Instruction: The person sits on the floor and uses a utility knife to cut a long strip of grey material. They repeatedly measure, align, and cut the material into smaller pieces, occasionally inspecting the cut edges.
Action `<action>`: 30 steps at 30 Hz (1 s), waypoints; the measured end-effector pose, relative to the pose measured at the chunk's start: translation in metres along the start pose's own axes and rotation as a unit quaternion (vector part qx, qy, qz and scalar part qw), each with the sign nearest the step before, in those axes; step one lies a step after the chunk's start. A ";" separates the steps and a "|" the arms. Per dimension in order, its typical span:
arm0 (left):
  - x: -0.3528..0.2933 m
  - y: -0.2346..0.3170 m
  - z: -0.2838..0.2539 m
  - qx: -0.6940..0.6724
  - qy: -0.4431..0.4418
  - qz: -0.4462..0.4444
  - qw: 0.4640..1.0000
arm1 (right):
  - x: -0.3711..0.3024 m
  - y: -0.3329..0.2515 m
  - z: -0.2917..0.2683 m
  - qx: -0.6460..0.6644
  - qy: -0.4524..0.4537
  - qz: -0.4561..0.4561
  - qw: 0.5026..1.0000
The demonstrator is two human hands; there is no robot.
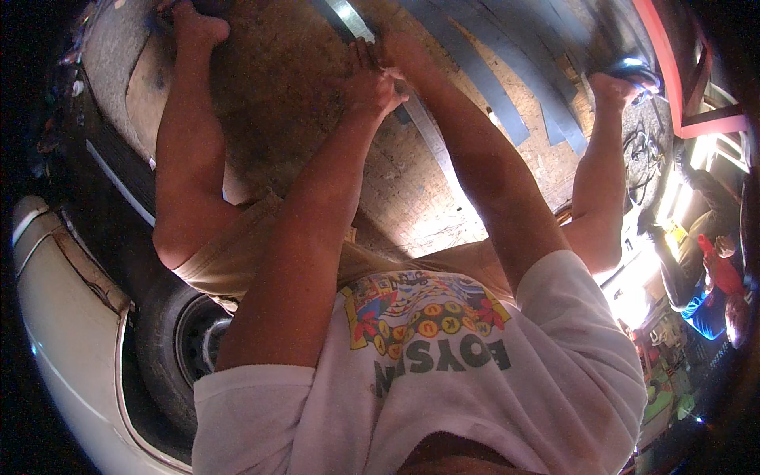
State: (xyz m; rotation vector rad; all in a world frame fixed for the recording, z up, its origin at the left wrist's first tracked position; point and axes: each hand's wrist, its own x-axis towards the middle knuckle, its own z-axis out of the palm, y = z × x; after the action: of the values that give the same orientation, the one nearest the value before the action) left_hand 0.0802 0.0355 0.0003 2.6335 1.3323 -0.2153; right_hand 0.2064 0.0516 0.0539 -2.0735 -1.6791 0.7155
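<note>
Both hands meet at the top centre, over a long shiny metal strip (428, 133) on a worn wooden board (277, 111). My left hand (370, 85) rests on the strip with its fingers stretched forward and its thumb out to the right. Just beyond and touching or nearly touching it is my right hand (402, 57), blurred. Its fingers are hidden, so whether it holds anything does not show. The strip runs past both hands, and its far part is bright with glare.
Several dark blue-grey flat strips (495, 87) lie at the far right of the board. A car wheel (186, 336) and a pale car body panel (71, 317) are close on the left. Red framing (673, 87) stands at right. Another person (712, 293) is farther right.
</note>
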 end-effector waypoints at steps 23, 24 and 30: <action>-0.002 0.003 -0.016 -0.081 -0.100 -0.022 0.991 | 0.038 0.005 0.020 -0.032 -0.082 0.073 0.993; -0.002 -0.002 0.001 -0.061 -0.047 -0.021 0.997 | 0.041 0.001 0.019 -0.068 -0.081 0.027 0.994; 0.001 0.018 -0.039 -0.037 -0.170 -0.046 0.984 | 0.036 0.007 0.008 -0.090 -0.076 0.000 0.993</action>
State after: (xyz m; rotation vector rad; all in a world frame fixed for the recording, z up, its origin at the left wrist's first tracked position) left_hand 0.0969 0.0348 0.0394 2.3413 1.3146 -0.5878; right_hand 0.2126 0.0849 0.0383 -2.1879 -1.8890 0.7664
